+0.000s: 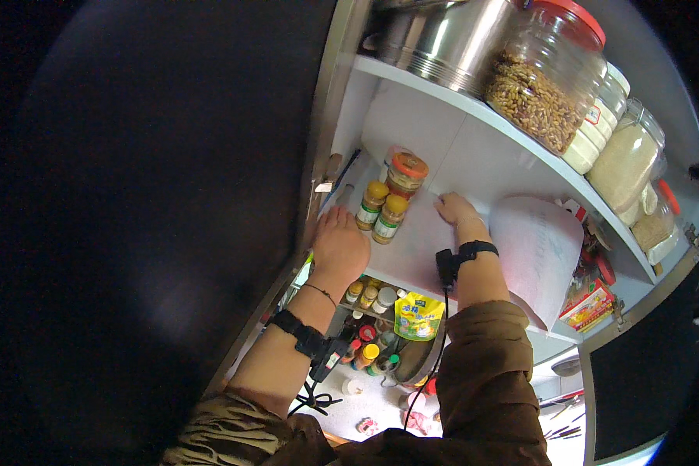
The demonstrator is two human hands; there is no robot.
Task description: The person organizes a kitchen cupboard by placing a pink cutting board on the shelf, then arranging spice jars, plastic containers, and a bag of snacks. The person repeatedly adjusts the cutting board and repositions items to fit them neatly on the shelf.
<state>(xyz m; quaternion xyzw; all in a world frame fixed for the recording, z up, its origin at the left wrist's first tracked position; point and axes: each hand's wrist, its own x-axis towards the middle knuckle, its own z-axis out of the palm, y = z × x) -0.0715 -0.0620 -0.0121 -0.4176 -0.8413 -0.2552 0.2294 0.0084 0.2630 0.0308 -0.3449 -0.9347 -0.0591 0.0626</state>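
My left hand (342,242) rests at the left edge of the cabinet's middle shelf (419,250), fingers pointing inward, beside two spice bottles. One yellow-capped spice bottle (372,205) stands just beyond my fingers; a second yellow-capped bottle (390,219) stands right against it. Behind them is a glass jar with an orange lid (406,175). My right hand (455,208) reaches deeper onto the shelf, right of the jar, touching or nearly touching the shelf near the back panel. Its fingers look curled, and whether anything is under them cannot be seen.
A pale curved sheet (539,256) and a red-yellow box (588,306) occupy the shelf's right side. Above stand a steel pot (442,43), a red-lidded jar (536,99) and other jars. Below are bottles and a yellow pouch (418,316). A dark door (646,378) hangs at right.
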